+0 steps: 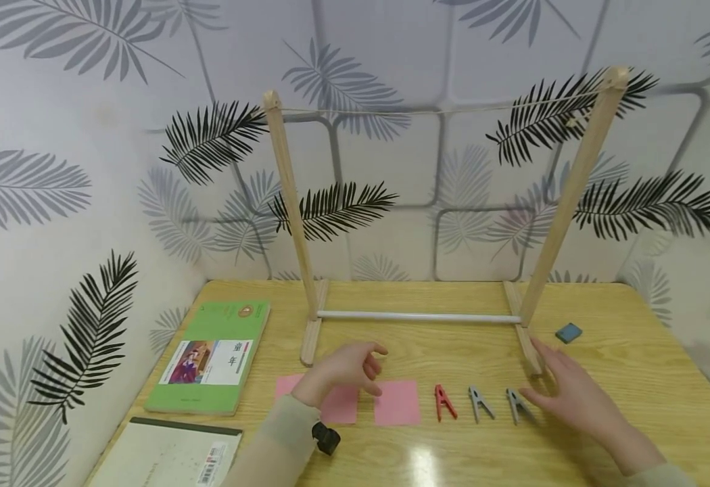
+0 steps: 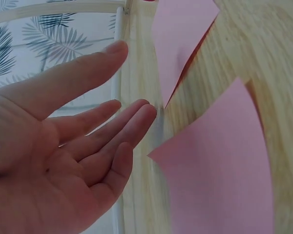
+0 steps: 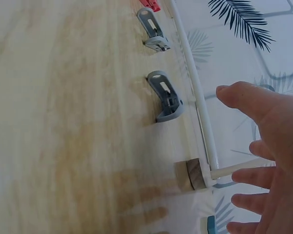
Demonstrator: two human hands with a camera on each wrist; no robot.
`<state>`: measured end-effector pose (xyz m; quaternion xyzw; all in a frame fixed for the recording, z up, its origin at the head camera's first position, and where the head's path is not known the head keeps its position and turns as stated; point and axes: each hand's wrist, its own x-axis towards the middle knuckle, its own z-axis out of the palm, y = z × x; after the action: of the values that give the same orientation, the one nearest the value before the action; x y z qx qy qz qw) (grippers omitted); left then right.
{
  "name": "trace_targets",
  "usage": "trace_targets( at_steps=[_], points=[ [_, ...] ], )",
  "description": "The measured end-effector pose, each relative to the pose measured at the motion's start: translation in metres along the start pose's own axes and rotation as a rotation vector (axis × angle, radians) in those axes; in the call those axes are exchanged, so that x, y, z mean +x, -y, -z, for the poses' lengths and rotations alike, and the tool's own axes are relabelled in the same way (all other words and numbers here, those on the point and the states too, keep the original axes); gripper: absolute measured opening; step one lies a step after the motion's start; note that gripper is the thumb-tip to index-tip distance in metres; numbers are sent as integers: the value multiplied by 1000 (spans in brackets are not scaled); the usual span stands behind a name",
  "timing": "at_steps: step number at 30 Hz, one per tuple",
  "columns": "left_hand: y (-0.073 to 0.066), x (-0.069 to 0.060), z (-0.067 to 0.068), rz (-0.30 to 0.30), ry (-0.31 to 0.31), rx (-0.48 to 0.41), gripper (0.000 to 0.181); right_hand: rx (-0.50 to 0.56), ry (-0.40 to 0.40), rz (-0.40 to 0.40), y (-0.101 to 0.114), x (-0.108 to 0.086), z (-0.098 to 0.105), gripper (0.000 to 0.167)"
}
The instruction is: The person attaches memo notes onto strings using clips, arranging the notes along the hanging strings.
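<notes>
Left hand [image 1: 345, 370], fingers loosely bent, above pink paper sheets [image 1: 397, 404] at six o'clock in the head view; right hand [image 1: 579, 398], fingers extended, at four o'clock, near one gray clothespin [image 1: 512, 399]; second gray clothespin [image 1: 475, 398] and red clothespin [image 1: 441, 398] at five o'clock.

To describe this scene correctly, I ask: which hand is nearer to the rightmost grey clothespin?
Right. The right hand is just right of the rightmost grey clothespin; the left hand is well to the left, near the pink papers.
</notes>
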<state>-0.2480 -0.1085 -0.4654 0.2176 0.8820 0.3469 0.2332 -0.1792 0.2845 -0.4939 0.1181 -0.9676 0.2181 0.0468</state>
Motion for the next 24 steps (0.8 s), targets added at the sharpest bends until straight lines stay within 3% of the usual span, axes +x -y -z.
trace_targets(
  at_steps=[11,24],
  points=[
    [0,3,-5,12,-6,60,59,49,-50,69,-7,-9,-7,82],
    [3,9,-18,-8,-34,128,50,66,4,19,-11,-16,-9,76]
  ],
)
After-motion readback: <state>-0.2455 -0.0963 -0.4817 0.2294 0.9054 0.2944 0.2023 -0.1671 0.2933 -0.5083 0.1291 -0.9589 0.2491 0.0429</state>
